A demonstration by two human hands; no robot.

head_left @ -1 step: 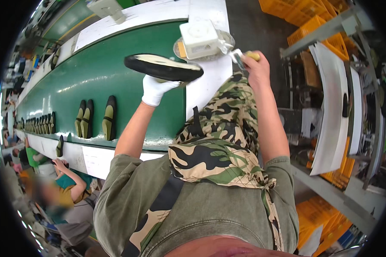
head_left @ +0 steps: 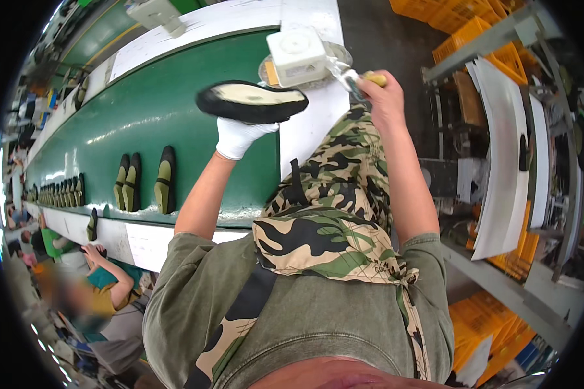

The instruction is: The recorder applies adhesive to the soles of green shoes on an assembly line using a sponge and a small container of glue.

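My left hand, in a white glove, grips a black shoe from below. The shoe's pale underside faces up, and its edges are slightly smeared by motion. In my bare right hand is a brush with a yellowish handle; its whitish head is blurred and close to the table's right edge. Between the two hands, a little farther off, a white square tub stands on a round tray spotted with white residue.
On the green conveyor belt stand a green-and-black pair of shoes, a single shoe and a row of several more. A seated co-worker is at the left. Orange crates and a rack with white sheets are on the right.
The shoe has tilted so that more of its pale underside shows. My right hand with the brush has shifted slightly left and up.
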